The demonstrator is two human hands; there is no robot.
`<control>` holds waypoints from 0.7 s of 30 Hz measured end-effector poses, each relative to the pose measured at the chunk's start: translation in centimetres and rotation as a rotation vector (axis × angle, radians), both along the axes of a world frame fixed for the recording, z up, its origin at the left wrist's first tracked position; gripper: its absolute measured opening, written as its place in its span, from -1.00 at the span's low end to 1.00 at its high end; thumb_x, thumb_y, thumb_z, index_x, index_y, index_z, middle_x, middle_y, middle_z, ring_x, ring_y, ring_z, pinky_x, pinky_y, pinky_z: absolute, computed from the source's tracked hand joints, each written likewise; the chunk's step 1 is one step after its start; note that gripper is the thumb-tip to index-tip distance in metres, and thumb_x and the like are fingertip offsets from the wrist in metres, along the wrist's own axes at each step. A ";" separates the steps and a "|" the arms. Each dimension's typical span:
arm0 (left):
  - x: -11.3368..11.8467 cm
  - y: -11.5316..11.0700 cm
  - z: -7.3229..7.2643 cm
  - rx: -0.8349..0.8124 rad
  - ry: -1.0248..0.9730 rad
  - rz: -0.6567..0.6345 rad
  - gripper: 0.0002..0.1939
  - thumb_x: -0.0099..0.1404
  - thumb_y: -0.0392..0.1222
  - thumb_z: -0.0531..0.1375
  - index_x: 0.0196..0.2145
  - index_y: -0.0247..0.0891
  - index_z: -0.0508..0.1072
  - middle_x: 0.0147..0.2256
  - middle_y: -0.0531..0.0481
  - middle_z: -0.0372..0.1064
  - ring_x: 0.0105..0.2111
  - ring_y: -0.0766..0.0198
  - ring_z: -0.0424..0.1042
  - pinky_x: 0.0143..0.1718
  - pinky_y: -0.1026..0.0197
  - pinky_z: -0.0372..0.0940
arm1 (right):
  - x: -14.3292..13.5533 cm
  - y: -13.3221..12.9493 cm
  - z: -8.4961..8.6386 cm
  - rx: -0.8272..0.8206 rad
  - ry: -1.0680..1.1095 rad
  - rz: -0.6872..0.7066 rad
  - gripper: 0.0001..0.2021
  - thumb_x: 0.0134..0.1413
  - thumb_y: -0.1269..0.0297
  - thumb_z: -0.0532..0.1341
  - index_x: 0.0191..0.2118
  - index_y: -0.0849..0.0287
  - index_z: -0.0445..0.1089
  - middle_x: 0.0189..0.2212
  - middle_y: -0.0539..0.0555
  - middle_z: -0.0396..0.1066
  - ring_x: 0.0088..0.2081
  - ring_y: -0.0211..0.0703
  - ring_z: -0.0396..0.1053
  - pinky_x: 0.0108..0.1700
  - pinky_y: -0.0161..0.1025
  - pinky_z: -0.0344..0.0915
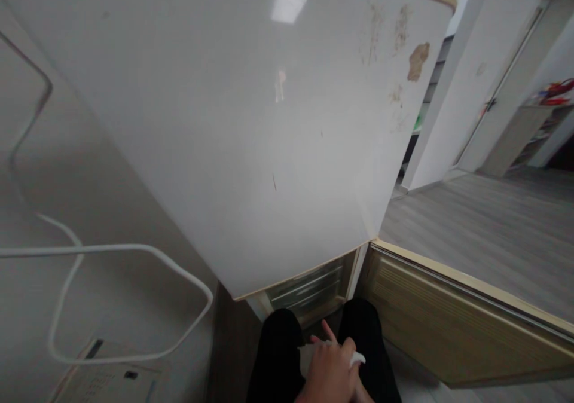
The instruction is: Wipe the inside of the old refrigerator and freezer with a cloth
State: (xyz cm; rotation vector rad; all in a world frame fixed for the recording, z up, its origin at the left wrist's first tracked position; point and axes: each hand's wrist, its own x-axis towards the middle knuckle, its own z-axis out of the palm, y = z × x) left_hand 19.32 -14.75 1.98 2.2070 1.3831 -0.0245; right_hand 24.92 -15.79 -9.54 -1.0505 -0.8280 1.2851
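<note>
Low in the head view, my left hand (326, 370) and my right hand (362, 392) are pressed together between my knees. A crumpled white tissue (357, 358) is held between them, and parts of it stick out on both sides. My left hand lies in front and covers most of the right. A couple of fingers point forward past the tissue; which hand they belong to is hard to tell. Just beyond the hands is a low compartment with a glass-like slatted front (309, 286), under a large glossy white panel (233, 122).
An open yellowish door (448, 316) stands to the right of my knees (365, 325). A white cable (147, 249) loops along the left wall above a pale box (110, 373). Grey wooden floor (484, 223) stretches right, toward a shelf (529, 131) and a white door (506, 74).
</note>
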 end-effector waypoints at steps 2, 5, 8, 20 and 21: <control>-0.7 1.0 0.4 0.016 -0.093 0.056 -0.77 0.27 -0.09 0.13 -0.15 -0.11 0.49 -0.22 -0.09 0.55 -0.16 0.00 0.52 -0.16 0.05 0.34 | 1.1 0.0 1.0 -0.085 0.184 0.026 -0.31 -0.17 -0.52 0.09 -0.21 -0.03 0.49 -0.25 0.10 0.53 -0.05 0.16 0.45 0.08 0.04 0.32; -2.2 3.1 1.4 -0.045 -0.346 0.085 -0.82 0.30 -0.06 0.13 -0.24 -0.13 0.49 -0.29 0.03 0.54 -0.23 0.19 0.49 -0.21 0.22 0.28 | 4.4 -0.1 2.7 -0.073 0.260 0.273 -0.40 -0.09 -0.24 0.32 -0.05 0.13 0.44 -0.13 0.15 0.49 0.02 0.07 0.41 0.11 -0.07 0.27; -3.4 4.9 2.1 -0.062 -0.510 0.149 -0.78 0.30 -0.03 0.16 -0.24 -0.20 0.49 -0.27 0.03 0.53 -0.23 0.23 0.47 -0.19 0.25 0.26 | 7.3 0.4 3.9 -0.007 0.238 0.481 -0.51 -0.04 -0.04 0.39 -0.07 0.16 0.35 -0.27 0.05 0.44 -0.26 -0.17 0.41 -0.17 -0.28 0.29; 1.4 4.5 3.3 0.119 -0.191 0.041 -0.73 0.37 -0.19 0.03 -0.06 -0.09 0.45 -0.19 -0.03 0.56 -0.17 0.08 0.52 -0.15 0.12 0.29 | 5.2 -0.9 0.8 0.077 -0.298 -0.287 -0.68 0.03 0.06 0.33 -0.15 0.11 0.37 -0.17 0.13 0.41 0.01 0.06 0.29 0.12 -0.06 0.17; 2.2 4.2 3.1 0.119 -0.119 0.008 -0.71 0.41 -0.17 -0.02 -0.07 -0.13 0.45 -0.21 -0.09 0.56 -0.18 0.04 0.52 -0.18 0.09 0.30 | 4.6 -1.0 0.2 0.028 -0.234 -0.205 -0.66 -0.02 0.02 0.35 -0.17 0.08 0.39 -0.19 0.13 0.43 0.04 0.10 0.28 0.13 -0.03 0.17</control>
